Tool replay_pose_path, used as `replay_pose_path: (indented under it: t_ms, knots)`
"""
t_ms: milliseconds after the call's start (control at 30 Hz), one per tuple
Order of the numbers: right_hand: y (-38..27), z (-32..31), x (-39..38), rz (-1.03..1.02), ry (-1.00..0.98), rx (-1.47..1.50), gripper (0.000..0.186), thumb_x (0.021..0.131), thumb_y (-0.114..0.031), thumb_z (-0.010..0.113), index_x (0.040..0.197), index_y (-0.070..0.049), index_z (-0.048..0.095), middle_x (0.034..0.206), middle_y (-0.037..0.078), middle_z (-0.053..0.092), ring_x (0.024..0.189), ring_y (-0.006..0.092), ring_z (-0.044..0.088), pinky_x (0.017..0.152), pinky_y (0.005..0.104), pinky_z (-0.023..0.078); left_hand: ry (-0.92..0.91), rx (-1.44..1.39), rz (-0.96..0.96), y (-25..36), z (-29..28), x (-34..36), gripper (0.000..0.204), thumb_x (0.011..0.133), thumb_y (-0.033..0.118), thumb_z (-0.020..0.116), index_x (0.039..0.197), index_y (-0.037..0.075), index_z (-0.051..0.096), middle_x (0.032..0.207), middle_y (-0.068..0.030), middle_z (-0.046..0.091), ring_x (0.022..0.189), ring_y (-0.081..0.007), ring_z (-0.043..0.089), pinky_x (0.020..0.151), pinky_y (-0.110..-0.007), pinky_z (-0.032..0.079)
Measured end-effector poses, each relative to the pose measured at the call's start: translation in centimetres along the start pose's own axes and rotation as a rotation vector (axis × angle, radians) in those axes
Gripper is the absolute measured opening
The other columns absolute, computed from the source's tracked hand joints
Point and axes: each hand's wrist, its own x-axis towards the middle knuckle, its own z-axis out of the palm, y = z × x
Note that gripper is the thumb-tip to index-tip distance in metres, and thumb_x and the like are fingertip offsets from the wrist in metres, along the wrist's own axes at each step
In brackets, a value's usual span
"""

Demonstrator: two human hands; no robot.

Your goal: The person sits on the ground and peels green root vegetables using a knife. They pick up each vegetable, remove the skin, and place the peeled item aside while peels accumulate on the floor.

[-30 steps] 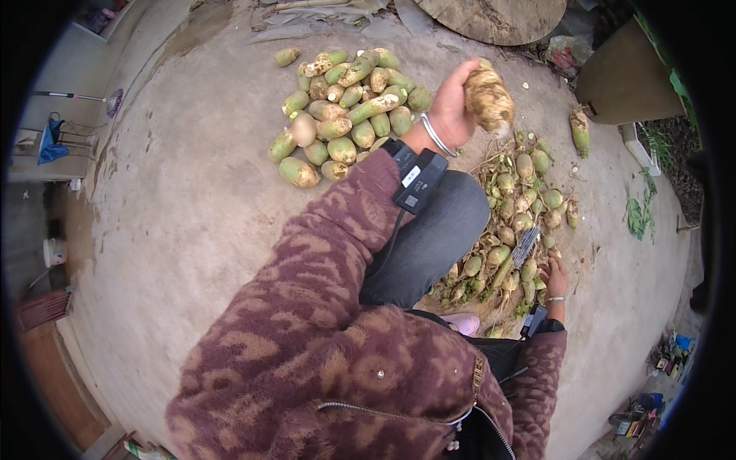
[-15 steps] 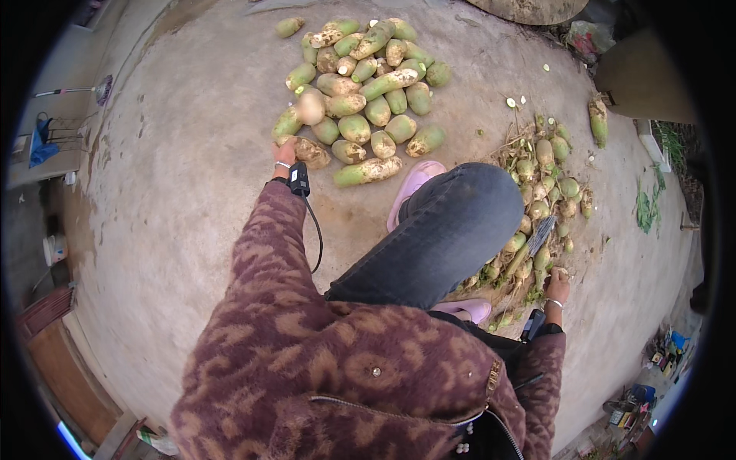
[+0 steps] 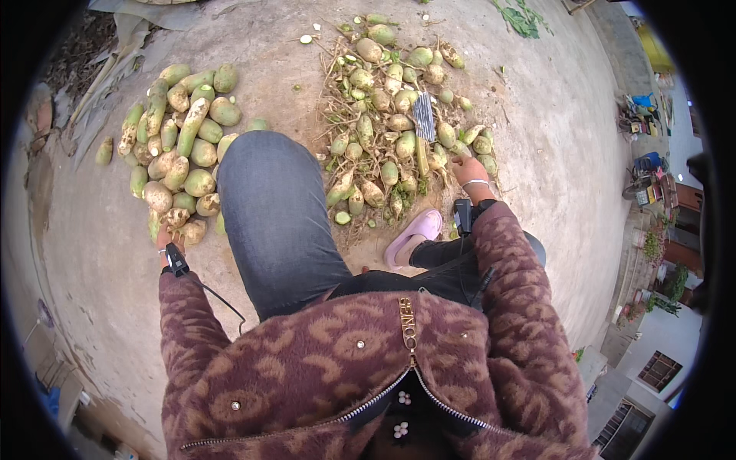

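My left hand [image 3: 170, 236] is at the near edge of a heap of green radishes [image 3: 201, 182]. Its partly visible fingers are stretched out against a soil-stained radish [image 3: 193, 231]. Over on the right, my right hand [image 3: 469, 173] reaches to the edge of a second heap, where radishes [image 3: 389, 172] lie among roots and cut leaf stubs. Its fingers are apart and loosely bent beside a small radish [image 3: 458, 149], and I see nothing held in them. A cleaver [image 3: 424, 115] with a streaked grey blade and a wooden handle rests on this heap, just left of that hand.
My bent knee [image 3: 268, 184] rises between the two heaps. A pink slipper [image 3: 414, 236] is on my foot below the right heap. Loose green leaves [image 3: 523, 19] lie at the far right on the concrete floor [image 3: 552, 153]. Plastic sheeting [image 3: 126, 46] is at the far left.
The view has swung to the right, so both heaps appear farther left. My left hand remains by the left heap's near edge. My right hand has moved slightly away from the cleaver.
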Motion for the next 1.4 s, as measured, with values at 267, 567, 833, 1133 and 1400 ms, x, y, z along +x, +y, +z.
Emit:
replay_pose_path:
  t_ms: [267, 567, 833, 1133, 1400]
  knots:
    - [2.4, 5.3, 0.5, 0.014, -0.135, 0.076, 0.031, 0.082, -0.026, 0.060, 0.108, -0.012, 0.069, 0.107, 0.016, 0.068, 0.102, 0.0325, 0.064, 0.087, 0.0412, 0.050, -0.558, -0.074, 0.515, 17.1, 11.6, -16.8, 0.050, 0.098, 0.019, 0.046, 0.142, 0.000, 0.035, 0.144, -0.0146, 0.041, 0.131, -0.0243, 0.042, 0.108, -0.035, 0.038]
    - [9.3, 8.7, 4.2, 0.344, -0.134, 0.235, 0.034, 0.081, -0.031, 0.058, 0.104, -0.009, 0.070, 0.110, 0.018, 0.066, 0.104, 0.0344, 0.063, 0.087, 0.0426, 0.050, -1.135, 0.112, 0.600, 11.3, 32.1, -46.2, 0.049, 0.099, 0.019, 0.044, 0.143, 0.000, 0.035, 0.147, -0.0169, 0.037, 0.135, -0.0261, 0.037, 0.114, -0.037, 0.028]
    - [23.8, 15.3, 15.5, 0.697, 0.199, 0.516, 0.046, 0.080, -0.039, 0.061, 0.100, 0.001, 0.070, 0.106, 0.025, 0.066, 0.100, 0.0395, 0.063, 0.086, 0.0435, 0.049, -1.188, 0.495, 0.346, 1.0, 40.6, -45.8, 0.054, 0.094, 0.023, 0.052, 0.140, -0.001, 0.038, 0.136, -0.0168, 0.050, 0.112, -0.0216, 0.056, 0.096, -0.032, 0.043]
    - [24.3, 15.8, 23.1, 1.230, 0.344, 1.603, 0.041, 0.085, -0.023, 0.065, 0.122, -0.009, 0.056, 0.109, 0.019, 0.064, 0.090, 0.0253, 0.064, 0.070, 0.0415, 0.051, -1.124, 0.670, 0.227, -0.6, 43.0, -43.9, 0.059, 0.092, 0.026, 0.058, 0.140, -0.002, 0.038, 0.129, -0.0160, 0.054, 0.105, -0.0200, 0.059, 0.091, -0.032, 0.047]
    - [14.7, 7.9, 20.5, 0.869, 1.072, 1.804, 0.073, 0.072, -0.019, 0.078, 0.131, 0.005, 0.041, 0.117, 0.019, 0.058, 0.101, 0.0288, 0.060, 0.089, 0.0388, 0.048, -1.109, 0.792, 0.386, -1.6, 43.0, -45.1, 0.065, 0.091, 0.028, 0.058, 0.144, 0.001, 0.032, 0.139, -0.0160, 0.047, 0.118, -0.0222, 0.052, 0.096, -0.031, 0.042]
